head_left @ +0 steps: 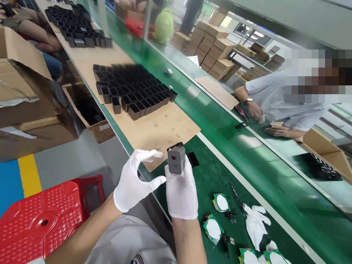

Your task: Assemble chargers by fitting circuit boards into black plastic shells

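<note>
Casing [177, 162], dark grey and box-shaped, is gripped in the right hand [181, 194], white-gloved and wrapped about it from below and the right side; a small slot [173, 158] shows in the face turned toward the wearer. A black piece [176, 145] appears directly behind the casing; whether the two are joined cannot be determined. The left hand [136, 183], likewise gloved, is just left of the casing, thumb and fingers parted in a wide curve, with nothing in its grasp; its thumb tip lies close to the right hand, contact not discernible. Just beyond the right hand, to its right, a flat black item [194, 159] lies on the green tabletop [214, 176]. Right of the right hand and nearer the wearer are green circuit boards [213, 228] bearing white round pads; a loose white glove [257, 223] lies farther right. Ahead of both hands, a brown sheet [176, 123] carries close rows of hollow black shells [137, 97], with a second group [79, 27] farther off. Left of the left hand stands a red stool [46, 233], with cardboard boxes [30, 99] beyond it. Well to the right and ahead is a co-worker [271, 88] in a light shirt.
</note>
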Demonstrator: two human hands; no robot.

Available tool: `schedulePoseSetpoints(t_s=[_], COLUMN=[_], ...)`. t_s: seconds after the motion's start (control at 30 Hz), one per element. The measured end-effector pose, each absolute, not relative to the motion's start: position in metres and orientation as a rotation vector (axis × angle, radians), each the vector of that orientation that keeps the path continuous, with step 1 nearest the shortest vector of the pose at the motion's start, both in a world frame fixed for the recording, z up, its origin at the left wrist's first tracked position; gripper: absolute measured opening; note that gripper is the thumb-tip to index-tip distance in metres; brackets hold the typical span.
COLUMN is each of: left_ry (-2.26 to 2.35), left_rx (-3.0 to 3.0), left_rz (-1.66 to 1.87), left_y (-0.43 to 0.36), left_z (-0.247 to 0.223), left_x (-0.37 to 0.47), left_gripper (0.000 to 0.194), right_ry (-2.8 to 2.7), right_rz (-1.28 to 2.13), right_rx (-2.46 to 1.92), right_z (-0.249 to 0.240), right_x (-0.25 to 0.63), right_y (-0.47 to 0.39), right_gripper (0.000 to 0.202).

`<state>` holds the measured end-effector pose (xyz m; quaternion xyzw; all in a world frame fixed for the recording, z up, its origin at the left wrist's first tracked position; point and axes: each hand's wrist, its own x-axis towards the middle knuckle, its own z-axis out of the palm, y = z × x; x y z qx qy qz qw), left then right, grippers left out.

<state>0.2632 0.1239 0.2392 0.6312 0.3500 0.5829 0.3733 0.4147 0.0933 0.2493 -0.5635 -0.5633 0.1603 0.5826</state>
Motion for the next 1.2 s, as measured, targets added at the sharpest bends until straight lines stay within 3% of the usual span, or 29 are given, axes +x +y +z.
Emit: schedulePoseSetpoints(t_s=[0.17,0.3,0.53,0.73,0.97,1.07,1.13,1.2], left_ry=[1.07,1.129,1.225,1.309,1.441,1.463,1.462,1.456], left_rx=[1.715,1.621,1.561,1.767,1.871,1.866,1.867,1.869], left_rz=[1.519,1.557,1.534,1.495,1.296,1.22,1.172,1.133], left_y=[0.136,0.142,0.142,0.146,0.154,0.154,0.155,0.155], left_z=[0.224,0.209,0.194,0.199,0.185,0.186,0.19,0.193], left_x=[0.265,0.265,0.26,0.26,0.269,0.265,0.261,0.258], left_gripper=[0.058,0.053,0.047,0.061,0.057,0.064,0.067,0.068], right_ry=[-1.261,-1.557,-1.701,-1.715,-1.711,-1.674,-1.706,-1.717], right_rz=[0.04,-0.181,-0.08,-0.012,0.072,0.11,0.335,0.606], right_rx=[-1.463,-1.448,-1.417,-1.429,-1.401,-1.433,-1.42,-1.383], right_z=[0.248,0.238,0.217,0.206,0.229,0.244,0.247,0.244], right_x=[0.42,0.419,0.414,0.414,0.411,0.427,0.438,0.443], right_y=[0.112,0.129,0.132,0.134,0.12,0.127,0.137,0.145], right_gripper=[0.024,0.028,0.032,0.027,0.023,0.038,0.055,0.057])
